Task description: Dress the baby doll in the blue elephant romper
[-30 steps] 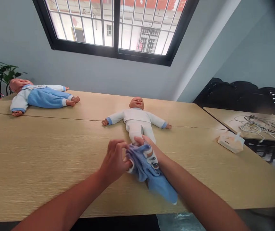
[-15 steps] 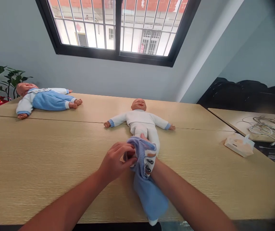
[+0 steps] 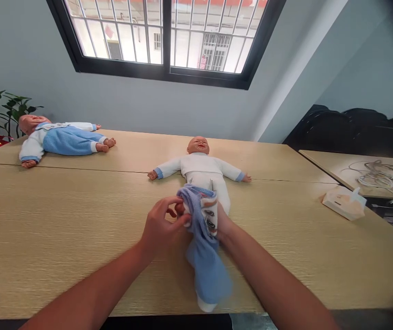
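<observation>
A baby doll in a white top with blue cuffs lies on its back, its head toward the window and its arms spread. Blue doll trousers with a white patch showing printed eyes are bunched over the doll's lower leg, one leg hanging toward me. My left hand pinches the bunched cloth at its left edge, by the doll's foot. On the other side my right hand grips the trousers, its fingers mostly hidden behind the cloth.
A second doll in blue trousers lies at the back left of the wooden table, near a potted plant. A tissue pack lies on the right. Cables are heaped on a side table; black chairs stand behind.
Both hands and the bunched trousers have shifted slightly up and left. The hanging trouser leg has swung left, and the right thumb's tip no longer shows above the cloth.
</observation>
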`<state>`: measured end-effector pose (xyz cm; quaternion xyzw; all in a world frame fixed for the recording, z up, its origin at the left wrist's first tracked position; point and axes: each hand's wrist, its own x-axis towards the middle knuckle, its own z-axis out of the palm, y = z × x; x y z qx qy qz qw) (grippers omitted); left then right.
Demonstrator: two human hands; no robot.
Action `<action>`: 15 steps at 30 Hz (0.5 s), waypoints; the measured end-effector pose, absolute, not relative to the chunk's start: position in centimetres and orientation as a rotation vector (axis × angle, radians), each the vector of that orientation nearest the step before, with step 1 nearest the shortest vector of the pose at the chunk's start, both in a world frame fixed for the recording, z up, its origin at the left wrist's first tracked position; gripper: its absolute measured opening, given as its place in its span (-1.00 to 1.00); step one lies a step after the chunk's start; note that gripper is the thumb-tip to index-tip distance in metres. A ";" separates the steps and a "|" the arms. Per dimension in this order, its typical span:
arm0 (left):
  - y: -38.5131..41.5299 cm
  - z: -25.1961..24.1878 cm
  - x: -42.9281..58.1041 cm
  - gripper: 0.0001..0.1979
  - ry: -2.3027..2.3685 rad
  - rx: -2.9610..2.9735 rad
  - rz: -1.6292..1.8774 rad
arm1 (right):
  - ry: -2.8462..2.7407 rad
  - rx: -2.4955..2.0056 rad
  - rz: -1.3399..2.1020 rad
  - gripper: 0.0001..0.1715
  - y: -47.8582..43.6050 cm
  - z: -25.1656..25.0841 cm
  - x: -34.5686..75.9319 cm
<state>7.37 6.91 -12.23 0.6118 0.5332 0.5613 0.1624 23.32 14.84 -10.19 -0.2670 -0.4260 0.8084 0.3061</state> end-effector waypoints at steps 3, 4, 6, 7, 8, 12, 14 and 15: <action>7.1 -12.1 6.9 -0.79 1.476 1.666 1.634 | -1.038 -0.753 2.112 -0.65 15.0 -9.8 23.7; 7.2 -12.1 6.7 -0.77 1.463 1.653 1.633 | -1.012 -0.774 2.093 -0.68 15.1 -9.8 23.8; 7.3 -12.2 6.6 -0.73 1.443 1.610 1.615 | -0.961 -0.793 2.088 -0.68 15.1 -9.8 24.0; 7.3 -12.3 6.7 -0.71 1.432 1.576 1.596 | -0.940 -0.791 2.092 -0.67 15.2 -9.8 24.0; 7.4 -12.4 6.8 -0.68 1.414 1.539 1.574 | -0.926 -0.777 2.089 -0.66 15.2 -9.8 24.0; 7.5 -12.7 7.3 -0.47 1.317 1.452 1.576 | -0.967 -0.677 2.082 -0.69 14.9 -9.7 23.5; 7.6 -12.9 7.5 -0.39 1.330 1.440 1.599 | -1.025 -0.654 2.071 -0.69 14.5 -9.6 23.1; 7.6 -12.9 7.5 -0.38 1.370 1.444 1.597 | -1.076 -0.661 2.049 -0.68 14.2 -9.5 22.9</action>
